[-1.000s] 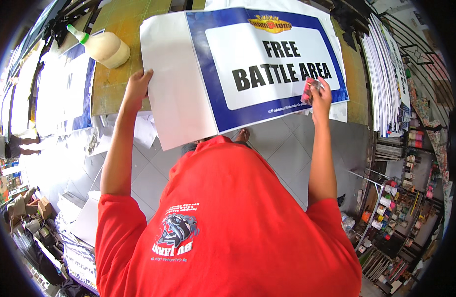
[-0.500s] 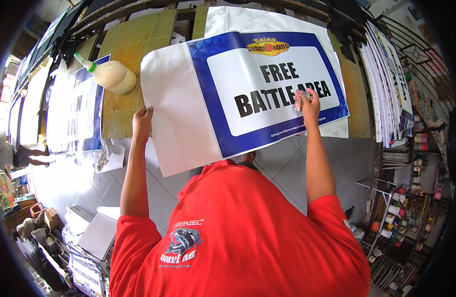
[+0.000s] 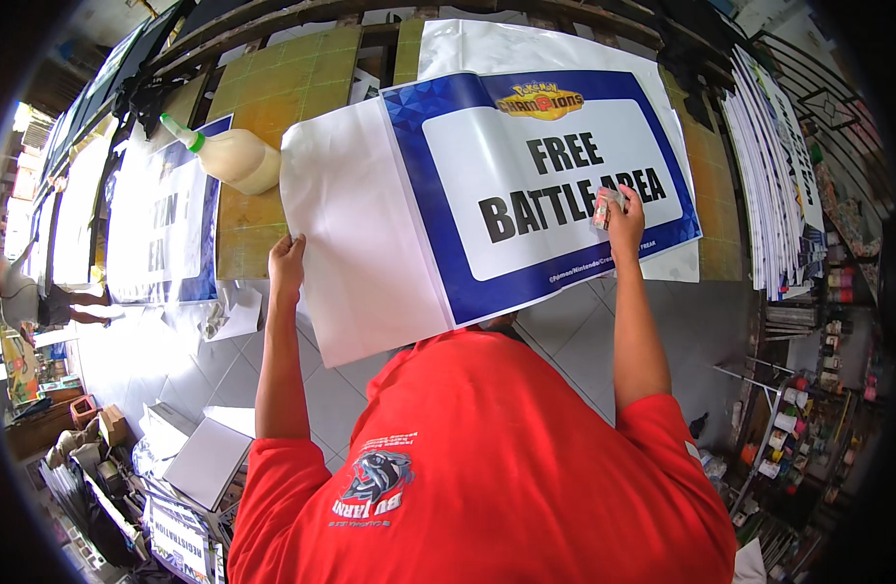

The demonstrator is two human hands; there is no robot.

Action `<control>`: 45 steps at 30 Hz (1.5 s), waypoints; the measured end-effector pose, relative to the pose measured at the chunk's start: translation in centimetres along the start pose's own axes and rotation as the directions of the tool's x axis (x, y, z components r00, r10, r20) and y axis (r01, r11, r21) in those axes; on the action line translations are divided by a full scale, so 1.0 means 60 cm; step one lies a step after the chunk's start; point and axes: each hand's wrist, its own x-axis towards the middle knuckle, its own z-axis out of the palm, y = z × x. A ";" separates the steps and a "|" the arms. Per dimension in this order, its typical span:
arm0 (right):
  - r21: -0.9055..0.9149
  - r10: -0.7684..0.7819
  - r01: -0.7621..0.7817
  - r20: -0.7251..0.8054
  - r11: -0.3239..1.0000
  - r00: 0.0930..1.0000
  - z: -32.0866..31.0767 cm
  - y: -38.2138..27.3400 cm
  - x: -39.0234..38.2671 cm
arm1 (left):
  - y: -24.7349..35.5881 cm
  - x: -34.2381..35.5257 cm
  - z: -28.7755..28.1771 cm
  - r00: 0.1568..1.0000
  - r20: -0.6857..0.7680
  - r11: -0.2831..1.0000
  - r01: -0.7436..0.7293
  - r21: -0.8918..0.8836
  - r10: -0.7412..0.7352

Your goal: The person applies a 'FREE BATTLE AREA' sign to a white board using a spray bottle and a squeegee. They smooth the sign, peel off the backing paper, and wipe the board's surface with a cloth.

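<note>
A large printed sheet [image 3: 555,234] with a blue border, a white middle and bold black lettering slants across the table before me. Its wide blank white margin [image 3: 365,229] is on the left and hangs past the table's near edge. My left hand [image 3: 286,263] pinches the left edge of that margin. Over the lower right of the print, my right hand [image 3: 624,222] grips a small clear-and-red object [image 3: 604,207], whose kind I cannot make out. The fingers of this hand are closed round it, and part of the lettering is hidden behind them.
A cream bottle with a green-collared spray nozzle [image 3: 239,162] lies tilted on the yellowish gridded board [image 3: 283,73]. Another blue-edged print [image 3: 161,229] lies at left. White panels [image 3: 771,185] stand stacked at right, near racks of containers [image 3: 784,419]. Boxes and papers [image 3: 207,462] crowd the lower left floor.
The whole view has shifted slightly, so everything sits a little lower and further right. The small object in my right hand has turned a bit. My left hand keeps its pinch.
</note>
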 end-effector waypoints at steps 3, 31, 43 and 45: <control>-0.019 -0.021 0.021 -0.015 1.000 1.000 0.002 0.000 -0.003 | 0.008 -0.010 -0.009 1.000 -0.001 1.000 0.017 0.014 -0.017; 0.777 0.175 -0.362 0.319 0.515 0.932 -0.192 0.089 0.065 | 0.502 -0.152 0.823 0.833 0.327 0.878 -0.478 0.022 0.445; -0.279 0.040 -0.102 -0.222 0.955 0.974 -0.297 0.109 0.038 | 0.425 -0.219 0.795 0.539 0.741 0.876 -0.462 -0.138 0.401; -0.439 -0.209 0.076 -0.263 0.895 0.942 -0.342 0.168 0.052 | 0.415 -0.230 0.668 0.440 0.608 0.746 -0.472 -0.469 0.661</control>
